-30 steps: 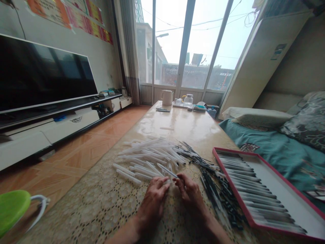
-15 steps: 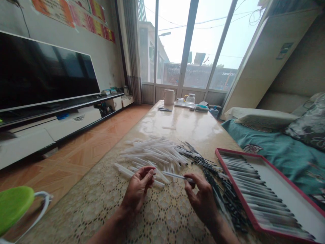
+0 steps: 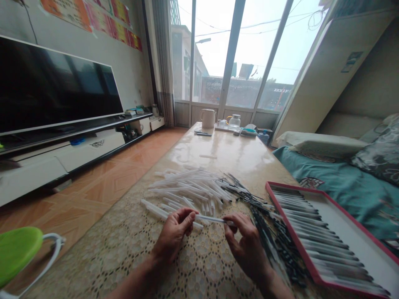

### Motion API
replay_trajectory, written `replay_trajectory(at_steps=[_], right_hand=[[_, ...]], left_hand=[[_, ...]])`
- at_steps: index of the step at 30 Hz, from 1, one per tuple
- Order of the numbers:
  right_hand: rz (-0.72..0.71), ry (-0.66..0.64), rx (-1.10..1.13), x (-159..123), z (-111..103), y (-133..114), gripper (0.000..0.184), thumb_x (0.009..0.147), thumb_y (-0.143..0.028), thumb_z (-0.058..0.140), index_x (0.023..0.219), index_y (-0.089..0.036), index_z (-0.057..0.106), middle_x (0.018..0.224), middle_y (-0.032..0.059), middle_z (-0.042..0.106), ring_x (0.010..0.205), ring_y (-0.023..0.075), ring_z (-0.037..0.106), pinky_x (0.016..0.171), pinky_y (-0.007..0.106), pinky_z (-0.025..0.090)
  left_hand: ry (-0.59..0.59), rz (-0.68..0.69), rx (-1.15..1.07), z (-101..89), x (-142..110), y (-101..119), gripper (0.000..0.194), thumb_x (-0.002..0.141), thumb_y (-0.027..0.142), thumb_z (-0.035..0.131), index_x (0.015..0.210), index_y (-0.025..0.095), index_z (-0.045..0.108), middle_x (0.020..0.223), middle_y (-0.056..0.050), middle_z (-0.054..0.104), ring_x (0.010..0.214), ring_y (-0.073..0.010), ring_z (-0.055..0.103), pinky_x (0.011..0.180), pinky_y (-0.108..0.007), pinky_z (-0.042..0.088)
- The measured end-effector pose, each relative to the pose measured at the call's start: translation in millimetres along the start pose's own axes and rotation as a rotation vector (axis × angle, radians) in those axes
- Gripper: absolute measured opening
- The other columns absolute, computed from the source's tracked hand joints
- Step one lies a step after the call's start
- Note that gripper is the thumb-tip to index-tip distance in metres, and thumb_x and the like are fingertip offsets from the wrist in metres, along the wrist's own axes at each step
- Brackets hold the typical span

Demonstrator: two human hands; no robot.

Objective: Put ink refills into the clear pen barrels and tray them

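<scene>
My right hand point(image 3: 246, 238) pinches the right end of a slim pale pen point(image 3: 211, 218) between thumb and fingers. The fingertips of my left hand point(image 3: 177, 228) are closed round the pen's other end, so it spans level between both hands above the table. Just beyond my hands lies a loose heap of white translucent pen barrels point(image 3: 187, 189). Thin dark refills point(image 3: 241, 189) lie scattered to the right of the heap. Small black pen caps point(image 3: 285, 249) are piled beside my right hand.
A red-rimmed box point(image 3: 318, 276) with a row of pens point(image 3: 324, 236) stands on the right of the patterned table point(image 3: 124, 253). At the far end are a beige jug point(image 3: 208, 119) and a glass pot point(image 3: 234, 121). A green stool point(image 3: 20, 253) is at left.
My left hand has moved slightly right and now meets the left end of the pen, which was free before. My right hand still holds its right end.
</scene>
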State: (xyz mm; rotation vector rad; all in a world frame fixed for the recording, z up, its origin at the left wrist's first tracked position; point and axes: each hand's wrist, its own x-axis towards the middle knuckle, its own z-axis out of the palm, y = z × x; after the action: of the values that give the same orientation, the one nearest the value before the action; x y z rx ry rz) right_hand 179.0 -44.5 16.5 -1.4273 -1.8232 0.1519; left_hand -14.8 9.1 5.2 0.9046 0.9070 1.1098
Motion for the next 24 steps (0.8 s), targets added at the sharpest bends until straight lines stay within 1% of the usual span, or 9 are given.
replay_trajectory(at_steps=[2, 4, 8, 11, 13, 16, 18, 20, 24], right_hand=[[-0.019, -0.034, -0.013, 0.0, 1.3, -0.2, 0.012, 0.085, -0.018, 0.048, 0.087, -0.020, 0.060, 0.074, 0.0024, 0.061, 0.071, 0.0175, 0.055, 0.069, 0.029, 0.040], [-0.056, -0.105, -0.056, -0.1, 3.7, 0.1, 0.012, 0.088, -0.021, 0.048, 0.088, -0.020, 0.060, 0.075, 0.0028, 0.063, 0.071, 0.0173, 0.057, 0.068, 0.027, 0.040], [-0.136, -0.249, -0.244, -1.8, 11.4, -1.3, 0.013, 0.091, -0.021, 0.046, 0.086, -0.020, 0.058, 0.073, 0.0029, 0.064, 0.065, 0.0172, 0.059, 0.056, 0.025, 0.035], [-0.168, -0.277, -0.340, -5.2, 17.6, -4.3, 0.016, 0.091, -0.017, 0.042, 0.084, -0.020, 0.057, 0.070, 0.0025, 0.063, 0.059, 0.0167, 0.058, 0.051, 0.025, 0.029], [-0.148, -0.268, -0.321, -7.8, 21.2, -5.9, 0.020, 0.092, -0.018, 0.039, 0.082, -0.019, 0.056, 0.068, 0.0024, 0.062, 0.057, 0.0159, 0.056, 0.050, 0.025, 0.027], [-0.051, -0.271, -0.153, -10.0, 24.0, -6.6, 0.028, 0.094, -0.023, 0.033, 0.077, -0.018, 0.055, 0.064, 0.0012, 0.059, 0.054, 0.0135, 0.053, 0.051, 0.024, 0.029], [0.038, -0.298, 0.039, -9.4, 23.6, -6.2, 0.033, 0.094, -0.030, 0.034, 0.073, -0.018, 0.056, 0.061, -0.0001, 0.056, 0.055, 0.0120, 0.050, 0.053, 0.022, 0.031], [0.133, -0.346, 0.262, -7.5, 21.9, -5.4, 0.038, 0.093, -0.038, 0.037, 0.069, -0.017, 0.058, 0.056, -0.0022, 0.048, 0.053, 0.0105, 0.046, 0.051, 0.020, 0.031], [0.327, -0.474, 0.675, -4.5, 20.6, -2.0, 0.048, 0.087, -0.052, 0.042, 0.066, -0.014, 0.061, 0.047, -0.0076, 0.030, 0.043, 0.0066, 0.029, 0.042, 0.018, 0.023]], left_hand=[[0.004, 0.021, 0.011, 0.8, -0.6, -1.0, 0.028, 0.067, 0.037, 0.073, 0.080, 0.014, 0.064, 0.058, 0.005, 0.053, 0.043, -0.0042, 0.040, 0.040, -0.016, 0.030], [-0.008, 0.035, 0.035, 2.1, -1.2, -2.6, 0.029, 0.069, 0.040, 0.071, 0.081, 0.015, 0.062, 0.056, 0.005, 0.052, 0.042, -0.0052, 0.043, 0.039, -0.016, 0.030], [-0.098, 0.050, 0.134, 6.5, -2.3, -7.7, 0.033, 0.071, 0.047, 0.066, 0.080, 0.016, 0.057, 0.054, 0.005, 0.055, 0.037, -0.0062, 0.044, 0.034, -0.017, 0.028], [-0.134, 0.070, 0.170, 8.4, -3.3, -11.3, 0.033, 0.072, 0.047, 0.064, 0.080, 0.017, 0.056, 0.052, 0.005, 0.054, 0.035, -0.0059, 0.043, 0.033, -0.017, 0.026], [-0.144, 0.086, 0.175, 7.9, -4.1, -12.6, 0.031, 0.074, 0.046, 0.064, 0.081, 0.016, 0.056, 0.052, 0.005, 0.053, 0.036, -0.0054, 0.042, 0.034, -0.016, 0.026], [-0.156, 0.102, 0.171, 6.0, -5.9, -12.3, 0.030, 0.076, 0.045, 0.063, 0.080, 0.016, 0.056, 0.053, 0.005, 0.052, 0.037, -0.0047, 0.040, 0.035, -0.016, 0.024], [-0.165, 0.107, 0.174, 5.2, -7.7, -11.2, 0.030, 0.076, 0.045, 0.063, 0.079, 0.016, 0.057, 0.053, 0.005, 0.051, 0.038, -0.0049, 0.039, 0.036, -0.016, 0.024], [-0.184, 0.118, 0.186, 5.0, -10.3, -10.1, 0.029, 0.077, 0.045, 0.062, 0.079, 0.017, 0.057, 0.054, 0.005, 0.051, 0.039, -0.0053, 0.039, 0.037, -0.017, 0.025], [-0.221, 0.174, 0.222, 5.9, -15.5, -10.1, 0.024, 0.080, 0.041, 0.060, 0.080, 0.017, 0.059, 0.055, 0.005, 0.050, 0.042, -0.0056, 0.040, 0.041, -0.018, 0.030]])
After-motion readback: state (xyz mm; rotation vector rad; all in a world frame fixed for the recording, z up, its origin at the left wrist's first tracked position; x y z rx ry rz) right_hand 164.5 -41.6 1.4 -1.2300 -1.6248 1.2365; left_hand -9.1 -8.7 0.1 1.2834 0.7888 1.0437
